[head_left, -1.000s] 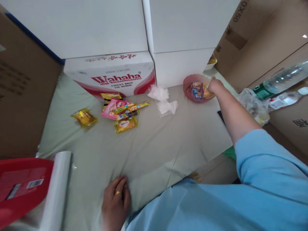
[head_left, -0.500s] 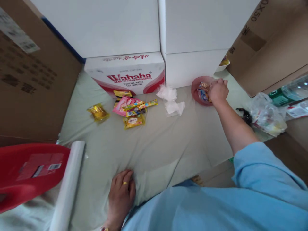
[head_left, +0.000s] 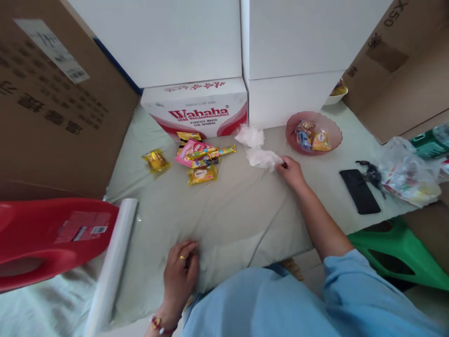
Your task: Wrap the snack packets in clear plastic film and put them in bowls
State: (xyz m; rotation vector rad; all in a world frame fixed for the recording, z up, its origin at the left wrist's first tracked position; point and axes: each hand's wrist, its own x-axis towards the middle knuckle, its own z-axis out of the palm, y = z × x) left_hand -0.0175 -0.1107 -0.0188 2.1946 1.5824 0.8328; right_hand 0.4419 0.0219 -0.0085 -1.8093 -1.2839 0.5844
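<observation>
My right hand (head_left: 292, 172) pinches the near right edge of a piece of crumpled thin white plastic (head_left: 261, 158), which lies on the table. A second crumpled white piece (head_left: 249, 135) is just behind it. My left hand (head_left: 180, 269) rests at the table's front edge, fingers loosely bent and thumb apart, with nothing in it. A pink see-through bowl (head_left: 335, 135) with several wrapped snacks stands beyond my right hand. Left of the plastic lie a pink packet (head_left: 187, 153), thin yellow stick packets (head_left: 224, 150) and a yellow wrapped snack (head_left: 202, 175). Another gold-wrapped snack (head_left: 156, 160) lies farther left.
A white and red Wahaha box (head_left: 199, 112) and white boxes (head_left: 287, 42) line the back. Cardboard boxes (head_left: 42, 121) flank both sides. A red container (head_left: 52, 234) and a white roll (head_left: 114, 262) are at left; a black phone (head_left: 359, 191) and a plastic bag (head_left: 407, 173) at right.
My right hand has come out of the pink bowl, moved left and nearer, and taken hold of the crumpled plastic's edge. The view has shifted, showing the phone. My left hand stays at the table edge.
</observation>
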